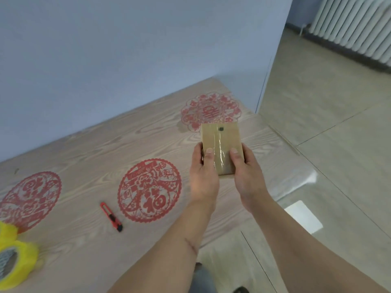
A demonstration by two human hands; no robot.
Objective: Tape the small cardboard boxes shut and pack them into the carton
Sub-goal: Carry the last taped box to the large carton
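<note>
A small brown cardboard box (pixel 222 140) with a strip of clear tape down its top is held above the right part of the wooden table (pixel 88 157). My left hand (pixel 203 172) grips its left side, thumb on top. My right hand (pixel 247 170) grips its right side, thumb on top as well. The box has a small dark mark near its far edge. No carton is in view.
A red utility knife (pixel 111 216) lies on the table left of my arms. Yellow tape rolls (pixel 14 256) sit at the near left corner. Red paper-cut decorations (pixel 149 189) lie under the table's clear cover. Tiled floor (pixel 328 123) and a radiator (pixel 355 24) are to the right.
</note>
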